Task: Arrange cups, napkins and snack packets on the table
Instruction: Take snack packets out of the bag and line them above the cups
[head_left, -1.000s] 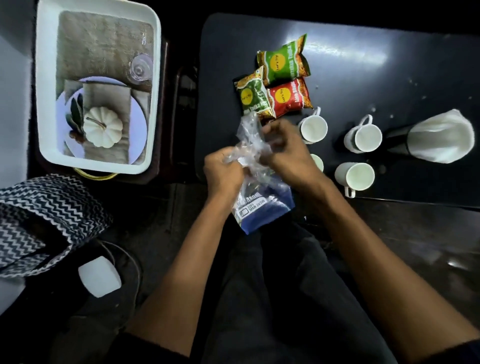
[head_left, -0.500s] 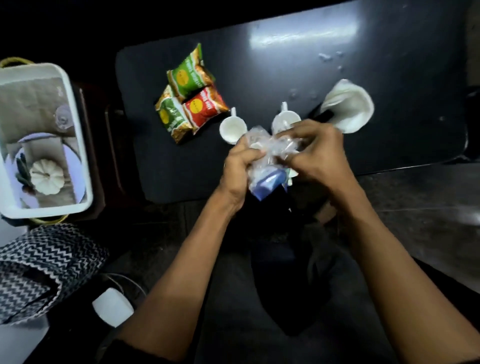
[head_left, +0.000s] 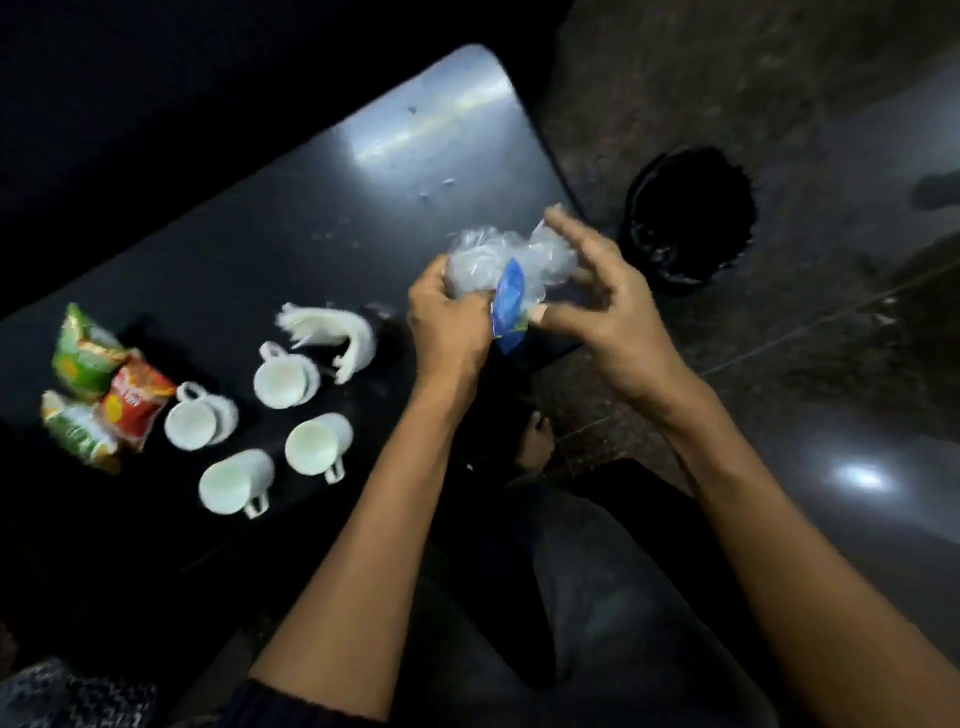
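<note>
**Kid:** Four white cups (head_left: 291, 415) sit on the dark table (head_left: 322, 218). Why are they all close together?

**Helper:** I think it is so they are easy to reach and set out. They are in a small bunch, with open tops facing up toward us. Their handles point different ways, so they do not look lined up yet.

**Kid:** And the snack packets (head_left: 98, 387)?

**Helper:** Three of them lie flat at the left end of the table, just beside the cups. Two are green and one is red. They overlap a bit. The red one has its long side slanted.

**Kid:** What is the white stuff near the cups?

**Helper:** That looks like the napkins (head_left: 337, 338), pushed into a dark holder. It is blurry, so I cannot say more.

**Kid:** What are the hands doing?

**Helper:** The left hand (head_left: 452, 317) has a tight grip on a crumpled clear plastic wrapper (head_left: 498, 260). A blue bit hangs down from it, with its long side up and down. The right hand (head_left: 608, 312) has a loose grip, pinching the blue part with the fingers (head_left: 576, 234) spread above. They hold it up over the right end of the table.

**Kid:** Why there?

**Helper:** A dark bin (head_left: 691, 218) stands on the floor just past that end. My guess is the wrapper goes in it.
</note>
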